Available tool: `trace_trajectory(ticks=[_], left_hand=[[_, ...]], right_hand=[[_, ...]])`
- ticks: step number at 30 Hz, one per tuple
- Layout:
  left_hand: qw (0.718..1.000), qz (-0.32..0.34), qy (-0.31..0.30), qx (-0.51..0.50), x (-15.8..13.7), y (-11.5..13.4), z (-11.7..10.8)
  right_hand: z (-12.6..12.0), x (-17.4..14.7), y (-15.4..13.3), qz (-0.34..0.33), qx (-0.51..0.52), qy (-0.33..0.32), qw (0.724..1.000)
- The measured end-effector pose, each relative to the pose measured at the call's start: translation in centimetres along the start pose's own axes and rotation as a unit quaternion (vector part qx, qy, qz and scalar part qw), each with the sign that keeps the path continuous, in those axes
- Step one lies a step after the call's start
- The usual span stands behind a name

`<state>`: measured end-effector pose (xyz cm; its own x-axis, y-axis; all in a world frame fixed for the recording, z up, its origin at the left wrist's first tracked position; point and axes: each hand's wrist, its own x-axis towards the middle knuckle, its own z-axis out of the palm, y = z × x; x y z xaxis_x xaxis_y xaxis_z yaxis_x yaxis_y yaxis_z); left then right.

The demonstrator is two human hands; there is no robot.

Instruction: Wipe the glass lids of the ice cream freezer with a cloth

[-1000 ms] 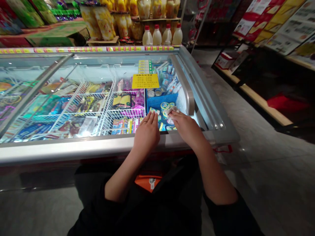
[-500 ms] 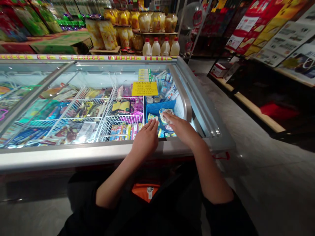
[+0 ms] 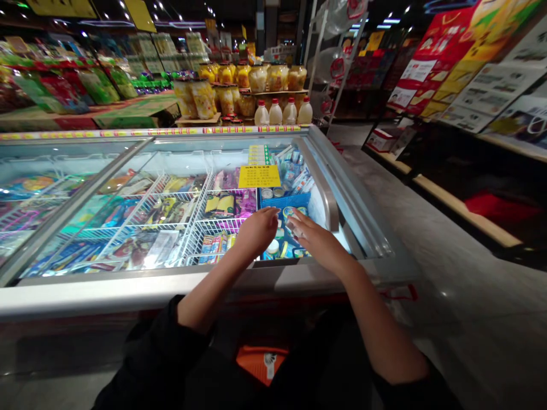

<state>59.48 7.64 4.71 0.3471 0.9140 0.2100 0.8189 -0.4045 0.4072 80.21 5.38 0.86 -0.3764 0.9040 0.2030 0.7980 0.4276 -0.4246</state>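
Observation:
Both my hands reach over the front edge of the open right end of a chest freezer [image 3: 294,276]. My left hand [image 3: 257,232] hovers over small tubs, fingers bent and pressed together; whatever lies between them is hidden. Facing it, my right hand [image 3: 317,238] has its fingers closed round a small crumpled white wad [image 3: 294,228], perhaps a tissue or cloth. Beneath and between the hands are round lidded tubs, one with a white lid [image 3: 272,247], in a blue-walled compartment [image 3: 286,201]. A yellow sign [image 3: 258,176] stands behind them.
White wire baskets [image 3: 192,242] of packaged ice creams fill the freezer to the left. A curved metal-edged glass lid [image 3: 330,208] borders the right side. Jars [image 3: 258,78] and red-capped bottles [image 3: 276,113] stand behind. Boxed goods line a shelf [image 3: 468,210] at right.
My view has tilted up. My left hand has lifted off the tubs and turned, its fingers now bent towards my right hand. The right hand has drawn back slightly, uncovering a white-lidded tub.

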Motion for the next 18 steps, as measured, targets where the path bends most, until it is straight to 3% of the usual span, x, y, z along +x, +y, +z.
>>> trace_trajectory(ticks=[7,11,14,18], left_hand=[[0.996,0.073,0.014,0.057,3.8,-3.1,2.6],[0.992,0.093,-0.014,0.089,3.5,-4.2,4.1],[0.987,0.116,-0.032,0.104,3.0,-4.6,4.3],[0.985,0.122,-0.042,0.111,2.8,-4.6,4.1]], right_hand=[[1.4,-1.3,-0.1,0.009,-0.039,-0.013,0.999],[1.5,1.5,0.2,-0.01,-0.048,-0.027,0.998],[1.2,3.6,1.5,0.031,-0.074,-0.029,0.996],[1.0,2.7,1.6,0.061,-0.096,-0.016,0.993]])
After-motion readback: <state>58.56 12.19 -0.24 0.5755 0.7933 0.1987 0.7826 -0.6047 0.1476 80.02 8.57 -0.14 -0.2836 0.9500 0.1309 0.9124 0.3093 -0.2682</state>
